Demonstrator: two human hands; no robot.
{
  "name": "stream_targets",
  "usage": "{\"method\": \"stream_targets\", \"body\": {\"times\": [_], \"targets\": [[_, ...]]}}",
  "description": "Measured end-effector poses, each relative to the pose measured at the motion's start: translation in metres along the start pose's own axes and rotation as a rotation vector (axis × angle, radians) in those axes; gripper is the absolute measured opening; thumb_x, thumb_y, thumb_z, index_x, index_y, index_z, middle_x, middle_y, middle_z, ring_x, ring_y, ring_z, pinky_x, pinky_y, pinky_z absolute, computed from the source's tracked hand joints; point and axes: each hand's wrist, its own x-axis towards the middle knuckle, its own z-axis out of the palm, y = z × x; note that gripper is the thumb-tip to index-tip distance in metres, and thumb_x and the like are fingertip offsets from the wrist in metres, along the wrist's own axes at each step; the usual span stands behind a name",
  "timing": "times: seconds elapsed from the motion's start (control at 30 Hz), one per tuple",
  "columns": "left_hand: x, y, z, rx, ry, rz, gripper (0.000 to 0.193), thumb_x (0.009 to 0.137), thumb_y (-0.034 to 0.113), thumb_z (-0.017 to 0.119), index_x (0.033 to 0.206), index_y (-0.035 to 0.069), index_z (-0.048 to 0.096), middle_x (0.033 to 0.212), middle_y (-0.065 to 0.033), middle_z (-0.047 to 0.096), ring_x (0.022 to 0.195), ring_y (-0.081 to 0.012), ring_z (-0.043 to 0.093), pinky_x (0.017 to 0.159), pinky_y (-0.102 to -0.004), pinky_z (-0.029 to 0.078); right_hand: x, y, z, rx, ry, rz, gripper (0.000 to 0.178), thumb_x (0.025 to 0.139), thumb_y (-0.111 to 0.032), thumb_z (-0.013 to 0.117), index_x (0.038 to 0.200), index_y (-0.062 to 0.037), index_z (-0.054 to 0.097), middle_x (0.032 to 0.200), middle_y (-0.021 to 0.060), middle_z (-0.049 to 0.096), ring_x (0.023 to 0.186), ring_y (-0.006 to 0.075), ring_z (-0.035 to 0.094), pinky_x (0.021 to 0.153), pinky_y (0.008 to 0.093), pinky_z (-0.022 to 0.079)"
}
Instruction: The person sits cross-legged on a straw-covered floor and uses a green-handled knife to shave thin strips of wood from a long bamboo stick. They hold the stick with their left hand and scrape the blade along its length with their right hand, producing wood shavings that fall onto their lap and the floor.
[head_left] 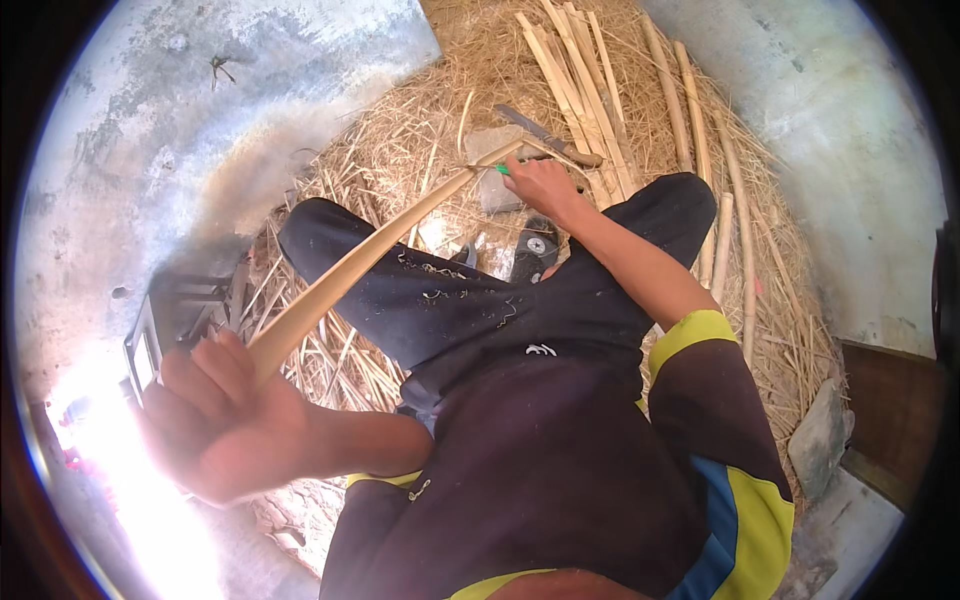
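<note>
A long pale bamboo strip slants across my lap, from the lower left up to the top middle. Close to the camera, my left hand is closed round its near end, slightly blurred. Beyond my knees, my right hand is closed on the green handle of a small knife. The thin blade lies against the strip near its far end. Just past that hand, a larger knife with a dark blade and wooden handle lies on the ground beside grey stones.
Several split bamboo pieces lie at the top, with more poles along the right. Straw and shavings cover the ground. Pale walls curve round both sides. A flat stone leans at the right. My bent knees flank the work.
</note>
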Motion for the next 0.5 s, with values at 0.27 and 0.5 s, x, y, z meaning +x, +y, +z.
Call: {"method": "stream_targets", "body": {"times": [0.27, 0.5], "targets": [[-0.008, 0.009, 0.004, -0.323, -0.139, -0.118, 0.037, 0.091, 0.018, 0.034, 0.055, 0.016, 0.024, 0.049, 0.002, 0.017, 0.04, -0.01, 0.013, 0.039, -0.0245, 0.017, -0.036, 0.064, -0.019, -0.237, 0.112, 0.153, 0.029, 0.089, -0.032, 0.052, 0.098, -0.0049, 0.056, 0.066, 0.0123, 0.064, 0.061, 0.0311, 0.065, 0.052, 0.0431, 0.05], [-0.008, 0.01, -0.005, -0.327, -0.149, -0.092, 0.041, 0.094, 0.023, 0.035, 0.055, 0.018, 0.025, 0.05, 0.0025, 0.019, 0.04, -0.0089, 0.012, 0.041, -0.024, 0.013, -0.017, 0.015, -0.072, 0.024, 0.214, 0.287, 0.029, 0.094, -0.032, 0.047, 0.092, -0.0036, 0.053, 0.062, 0.0202, 0.059, 0.06, 0.0365, 0.061, 0.051, 0.047, 0.046]]}}
